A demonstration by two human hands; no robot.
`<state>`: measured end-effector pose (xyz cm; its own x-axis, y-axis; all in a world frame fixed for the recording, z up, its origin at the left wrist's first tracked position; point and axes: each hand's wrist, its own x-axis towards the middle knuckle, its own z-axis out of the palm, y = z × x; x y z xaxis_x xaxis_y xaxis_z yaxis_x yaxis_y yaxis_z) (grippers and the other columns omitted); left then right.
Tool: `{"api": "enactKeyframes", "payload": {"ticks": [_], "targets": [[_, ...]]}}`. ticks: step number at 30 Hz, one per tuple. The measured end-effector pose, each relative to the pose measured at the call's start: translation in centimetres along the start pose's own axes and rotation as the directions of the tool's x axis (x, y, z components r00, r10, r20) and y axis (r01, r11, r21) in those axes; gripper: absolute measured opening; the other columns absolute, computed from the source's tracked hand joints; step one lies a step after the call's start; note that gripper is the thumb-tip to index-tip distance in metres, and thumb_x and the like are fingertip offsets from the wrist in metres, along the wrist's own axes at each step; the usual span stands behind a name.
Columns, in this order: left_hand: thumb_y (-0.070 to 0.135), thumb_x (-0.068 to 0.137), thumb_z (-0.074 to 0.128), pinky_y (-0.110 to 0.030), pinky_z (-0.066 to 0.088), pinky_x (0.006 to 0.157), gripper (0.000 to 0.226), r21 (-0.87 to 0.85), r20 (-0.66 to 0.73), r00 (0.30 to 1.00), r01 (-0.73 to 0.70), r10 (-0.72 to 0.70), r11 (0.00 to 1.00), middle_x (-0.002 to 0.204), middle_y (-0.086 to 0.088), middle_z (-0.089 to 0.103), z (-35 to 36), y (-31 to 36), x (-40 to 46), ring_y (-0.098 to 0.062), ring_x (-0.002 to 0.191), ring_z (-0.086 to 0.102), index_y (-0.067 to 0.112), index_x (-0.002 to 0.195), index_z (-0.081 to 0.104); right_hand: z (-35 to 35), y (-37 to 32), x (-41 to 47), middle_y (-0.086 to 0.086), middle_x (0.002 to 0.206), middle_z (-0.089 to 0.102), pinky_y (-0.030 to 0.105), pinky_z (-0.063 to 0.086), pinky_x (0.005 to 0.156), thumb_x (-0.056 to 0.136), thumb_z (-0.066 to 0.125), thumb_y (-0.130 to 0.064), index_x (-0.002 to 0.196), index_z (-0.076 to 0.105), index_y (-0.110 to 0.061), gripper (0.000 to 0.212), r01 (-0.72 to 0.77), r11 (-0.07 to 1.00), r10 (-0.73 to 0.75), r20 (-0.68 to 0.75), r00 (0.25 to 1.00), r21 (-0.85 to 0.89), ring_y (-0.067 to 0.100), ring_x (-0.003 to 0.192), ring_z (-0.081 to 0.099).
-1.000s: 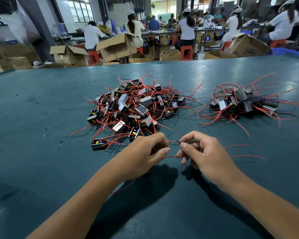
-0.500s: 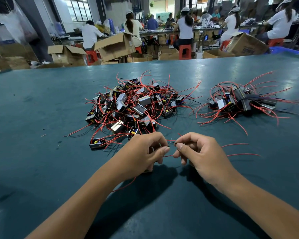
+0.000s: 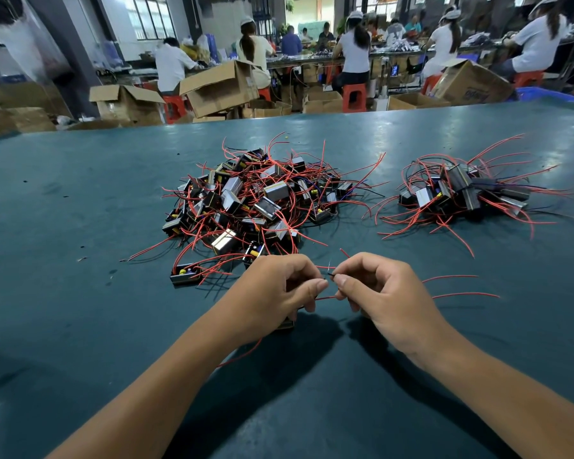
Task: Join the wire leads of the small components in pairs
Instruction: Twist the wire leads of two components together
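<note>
Workshop floor behind: several people in white tops sit on red stools at long benches, open cardboard boxes stacked between them and the near table. Dark teal table top fills the foreground.

Left-centre of the table: big heap of small components, dark and metal-cased blocks tangled in red and black leads. One stray component sits at the heap's near-left edge, just apart from the rest.

Left hand, near the centre front: fingers curled, thumb and forefinger pinching a thin lead. Something dark shows under the palm on the table, probably a component body, can't tell for sure. A red lead trails from under the wrist toward the near edge.

Between the hands: red wire spans the small gap; a dark wire tip sits at the fingertips, just above it. Hands nearly touching.

Right hand: fingers curled, pinching the other end of the same lead. Two loose red leads run out to its right, flat on the table.

Far right: smaller pile of components, leads fanned outward, well apart from the big heap.
</note>
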<state>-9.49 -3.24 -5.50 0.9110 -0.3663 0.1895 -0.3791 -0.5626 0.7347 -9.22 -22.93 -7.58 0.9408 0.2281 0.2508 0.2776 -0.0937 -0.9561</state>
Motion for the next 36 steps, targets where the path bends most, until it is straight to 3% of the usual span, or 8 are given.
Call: {"api": "enactKeyframes", "payload": {"ticks": [6, 14, 25, 29, 31, 36], "targets": [[0.027, 0.097, 0.064, -0.012, 0.042, 0.054, 0.013, 0.004, 0.01, 1.0, 0.006, -0.006, 1.0, 0.064, 0.011, 0.067, 0.11, -0.16, 0.11, 0.003, 0.05, 0.052, 0.023, 0.084, 0.064, 0.12, 0.16, 0.05, -0.006, 0.066, 0.064, 0.017, 0.044, 0.061, 0.089, 0.069, -0.012, 0.08, 0.07, -0.015, 0.009, 0.035, 0.999, -0.036, -0.031, 0.999, -0.036, 0.005, 0.062, 0.055], [0.03, 0.097, 0.064, -0.017, 0.044, 0.053, 0.014, -0.031, 0.015, 1.0, 0.005, -0.004, 1.0, 0.063, 0.01, 0.067, 0.44, -0.42, 0.35, 0.0, 0.05, 0.052, 0.019, 0.087, 0.065, 0.69, -0.01, 0.03, -0.005, 0.066, 0.064, 0.016, 0.043, 0.061, 0.087, 0.071, -0.008, 0.078, 0.07, -0.011, 0.009, 0.037, 0.999, -0.035, -0.069, 0.997, 0.027, 0.006, 0.062, 0.053], [0.026, 0.097, 0.065, -0.013, 0.041, 0.053, 0.013, -0.021, 0.024, 0.999, -0.024, 0.025, 0.999, 0.063, 0.008, 0.067, 0.69, -0.29, 0.13, 0.002, 0.05, 0.051, 0.015, 0.088, 0.065, 0.85, 0.03, -0.09, -0.003, 0.065, 0.064, 0.014, 0.043, 0.06, 0.085, 0.073, -0.006, 0.078, 0.07, -0.008, 0.008, 0.026, 0.997, -0.02, -0.075, 0.997, 0.073, 0.006, 0.061, 0.054], [0.026, 0.095, 0.068, -0.015, 0.041, 0.056, 0.008, -0.042, 0.026, 0.998, -0.053, 0.054, 0.998, 0.075, 0.004, 0.069, 0.45, -0.19, 0.04, -0.004, 0.06, 0.056, 0.02, 0.098, 0.063, 0.86, 0.2, -0.02, -0.007, 0.064, 0.062, 0.013, 0.042, 0.06, 0.087, 0.07, -0.004, 0.077, 0.068, -0.009, 0.011, 0.029, 0.999, -0.026, -0.066, 0.997, 0.046, 0.004, 0.06, 0.052], [0.028, 0.095, 0.067, -0.013, 0.038, 0.057, 0.01, -0.054, 0.006, 0.997, -0.077, 0.077, 0.996, 0.08, 0.01, 0.066, 0.18, -0.11, -0.02, -0.004, 0.063, 0.055, 0.025, 0.103, 0.062, 0.76, 0.29, -0.06, -0.007, 0.064, 0.06, 0.016, 0.041, 0.059, 0.088, 0.07, -0.006, 0.077, 0.067, -0.011, 0.012, 0.036, 0.999, -0.035, -0.051, 0.998, 0.011, 0.007, 0.061, 0.05], [0.031, 0.098, 0.062, -0.011, 0.036, 0.056, 0.008, 0.0, -0.06, 0.993, -0.102, 0.102, 0.995, 0.07, 0.024, 0.057, 0.27, 0.03, 0.12, 0.001, 0.057, 0.046, 0.027, 0.091, 0.064, 0.65, 0.39, -0.15, -0.005, 0.062, 0.052, 0.024, 0.035, 0.055, 0.089, 0.071, -0.014, 0.077, 0.066, -0.015, 0.013, 0.069, 0.996, -0.071, -0.019, 0.997, -0.06, 0.009, 0.059, 0.042]]}}
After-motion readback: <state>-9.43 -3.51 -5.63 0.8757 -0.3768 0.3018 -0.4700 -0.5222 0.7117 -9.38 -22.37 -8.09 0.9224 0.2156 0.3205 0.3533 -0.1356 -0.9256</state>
